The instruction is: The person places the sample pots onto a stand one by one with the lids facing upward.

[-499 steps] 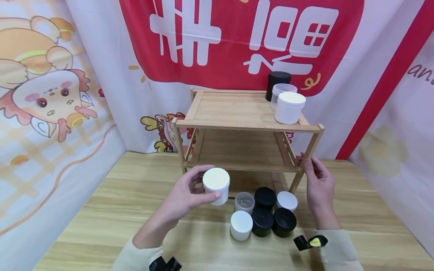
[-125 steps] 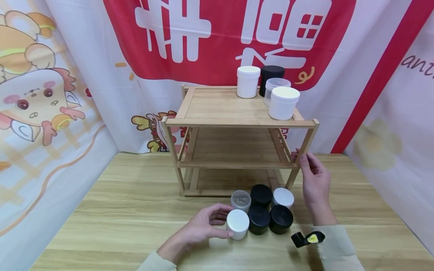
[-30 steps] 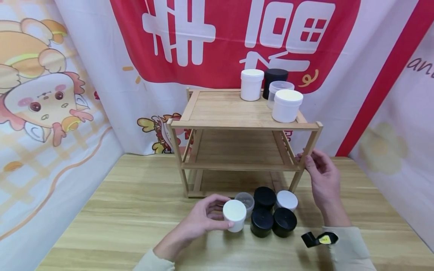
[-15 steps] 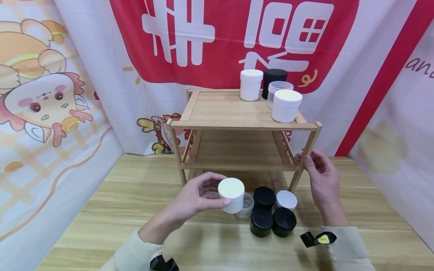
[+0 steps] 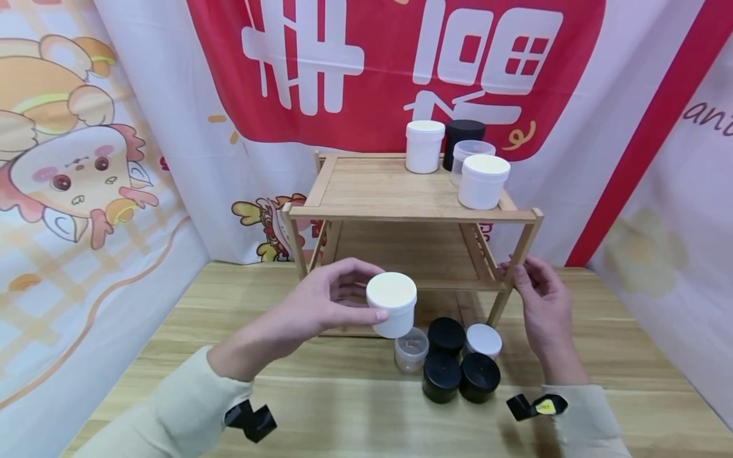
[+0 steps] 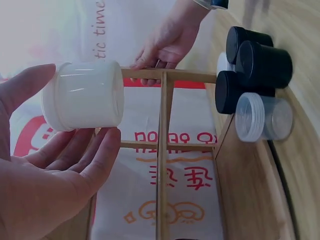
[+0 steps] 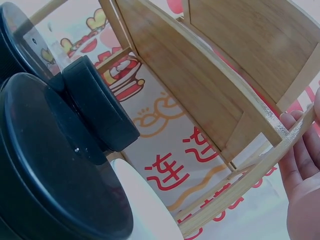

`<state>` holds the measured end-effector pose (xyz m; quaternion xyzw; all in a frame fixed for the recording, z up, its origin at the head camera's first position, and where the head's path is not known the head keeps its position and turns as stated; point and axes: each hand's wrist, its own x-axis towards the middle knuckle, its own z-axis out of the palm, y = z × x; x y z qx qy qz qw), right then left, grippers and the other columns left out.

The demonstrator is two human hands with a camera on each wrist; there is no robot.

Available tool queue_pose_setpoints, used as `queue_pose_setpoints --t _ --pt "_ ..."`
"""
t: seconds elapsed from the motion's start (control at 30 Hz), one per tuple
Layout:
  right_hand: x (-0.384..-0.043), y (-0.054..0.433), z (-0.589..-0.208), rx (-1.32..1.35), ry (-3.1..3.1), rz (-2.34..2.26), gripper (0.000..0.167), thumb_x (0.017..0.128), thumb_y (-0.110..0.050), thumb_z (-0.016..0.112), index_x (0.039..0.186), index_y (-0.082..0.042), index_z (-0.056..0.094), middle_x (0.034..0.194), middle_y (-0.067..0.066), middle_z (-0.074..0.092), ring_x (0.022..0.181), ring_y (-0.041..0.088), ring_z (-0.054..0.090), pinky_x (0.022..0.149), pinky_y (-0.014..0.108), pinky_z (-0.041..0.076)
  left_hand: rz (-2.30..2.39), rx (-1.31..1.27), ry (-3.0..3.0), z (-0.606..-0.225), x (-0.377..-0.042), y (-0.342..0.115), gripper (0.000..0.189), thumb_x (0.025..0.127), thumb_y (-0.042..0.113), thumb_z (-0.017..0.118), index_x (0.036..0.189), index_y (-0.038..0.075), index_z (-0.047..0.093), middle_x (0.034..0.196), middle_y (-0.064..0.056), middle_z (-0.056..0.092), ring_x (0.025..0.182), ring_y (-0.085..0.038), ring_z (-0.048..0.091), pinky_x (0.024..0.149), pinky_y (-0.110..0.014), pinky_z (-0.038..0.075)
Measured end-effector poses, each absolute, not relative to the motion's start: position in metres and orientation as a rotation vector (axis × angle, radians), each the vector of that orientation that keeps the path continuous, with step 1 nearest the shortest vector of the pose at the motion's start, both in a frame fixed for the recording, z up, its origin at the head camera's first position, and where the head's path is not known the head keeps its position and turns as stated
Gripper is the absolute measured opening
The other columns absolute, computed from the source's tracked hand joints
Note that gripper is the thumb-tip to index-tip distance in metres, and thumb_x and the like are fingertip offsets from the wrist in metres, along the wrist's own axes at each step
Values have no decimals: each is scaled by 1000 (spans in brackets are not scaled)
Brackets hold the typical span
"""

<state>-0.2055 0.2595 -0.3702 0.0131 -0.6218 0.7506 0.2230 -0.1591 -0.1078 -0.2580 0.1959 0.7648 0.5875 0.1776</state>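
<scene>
While the left hand [image 5: 329, 302] pinches a white jar [image 5: 392, 305] between thumb and fingers, it's up off the table [image 5: 321, 413], roughly upright, in front of the shelf [image 5: 378, 189]! Over at the shelf's right front post, the right hand [image 5: 541, 299] has that wood gripped between thumb and fingers. Now, the danger: smooth, round sides offer little bite, so a slack thumb could let the jar slip, perhaps onto the clear jar [image 5: 411, 351] in front of the shelf. Lift too low and its base might clip the shelf's middle rail; a hard tug on the post could rattle the short white jar [image 5: 484, 183] at the shelf top's front right corner. And the materials! Pale, flat-grained slats on slim square legs; matte white plastic under a broad lid; ribbed, see-through walls on that clear one; glossy, squat black jars [image 5: 442, 378] bunched before the shelf.
</scene>
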Motion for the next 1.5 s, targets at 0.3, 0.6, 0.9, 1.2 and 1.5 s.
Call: queue_pose_setpoints --t 0.3,0.6,0.9,1.2,1.5 --pt "-204 259 -371 -3 -1760 2049 34 107 -19 64 139 -7 67 115 -1 75 110 14 72 97 14 58 1553 636 2179 -228 -154 -108 55 92 17 86 141 13 63 136 -9 69 122 -26 69 106 -39 61" --pt "-204 257 -371 0 -1732 2062 33 107 -17 64 137 -5 68 113 -2 76 107 12 73 97 15 58 1477 635 2212 -195 -153 -98 53 91 16 86 139 16 64 135 -8 69 121 -25 71 104 -39 62" --pt "-205 256 -371 25 -1720 2061 33 107 -18 64 138 -5 67 114 0 75 106 10 74 98 15 58 1415 636 2307 -167 -161 -96 55 91 19 86 140 18 62 137 -5 68 126 -25 67 106 -44 59" --pt "-206 257 -372 35 -1682 2073 31 107 -15 64 136 -4 68 112 1 75 104 10 75 97 16 59 1434 636 2330 -144 -177 -88 54 91 22 84 141 21 62 139 -2 66 130 -25 64 111 -53 54" --pt "-205 257 -372 27 -1710 2060 33 107 -18 64 137 -4 68 114 1 76 105 11 75 97 15 58 1449 671 2394 -131 -195 -77 52 90 26 85 137 21 65 137 -1 66 130 -24 61 108 -51 55"
